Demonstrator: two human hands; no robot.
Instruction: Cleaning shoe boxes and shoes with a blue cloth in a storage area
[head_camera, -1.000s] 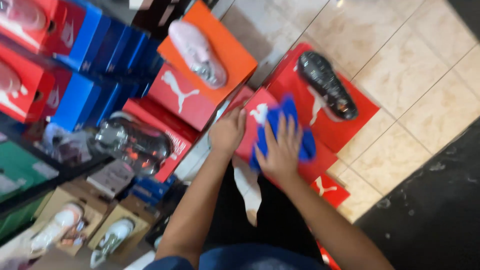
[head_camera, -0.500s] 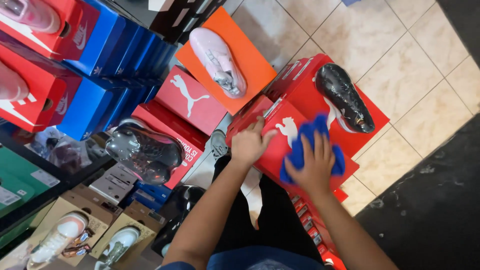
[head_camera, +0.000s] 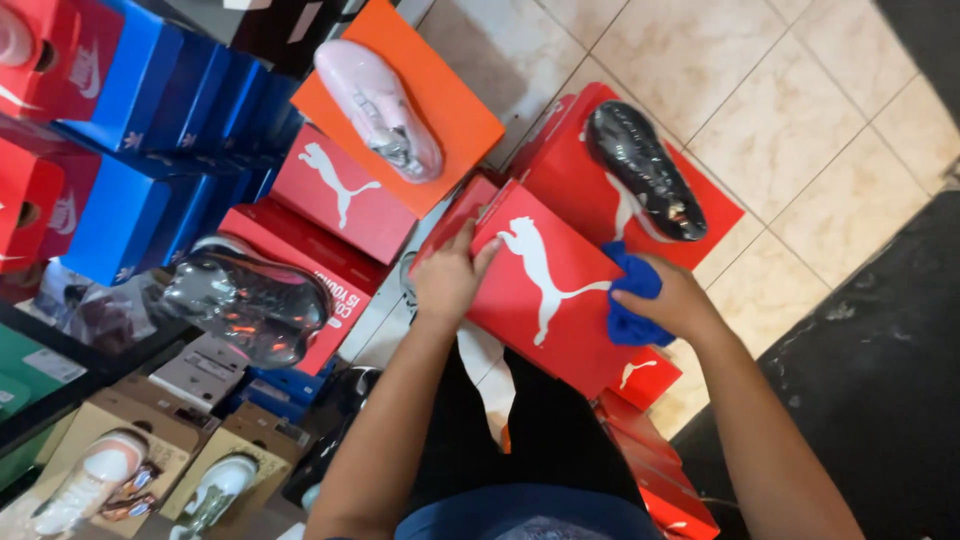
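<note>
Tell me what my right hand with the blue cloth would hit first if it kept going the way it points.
The right hand points up-left across the red shoebox, so probably the left hand on its far edge.

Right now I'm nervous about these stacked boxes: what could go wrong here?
The red box sits on a stack, steadied only by the left hand; a push from the right hand with the blue cloth might tip it. The black shoe lying loose on the neighbouring box could get knocked off.

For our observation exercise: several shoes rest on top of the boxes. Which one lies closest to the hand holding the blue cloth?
The glossy black shoe on the red cardboard box, just above the right hand and its blue cloth. The pale pink shoe lies farther off, on an orange box.
</note>
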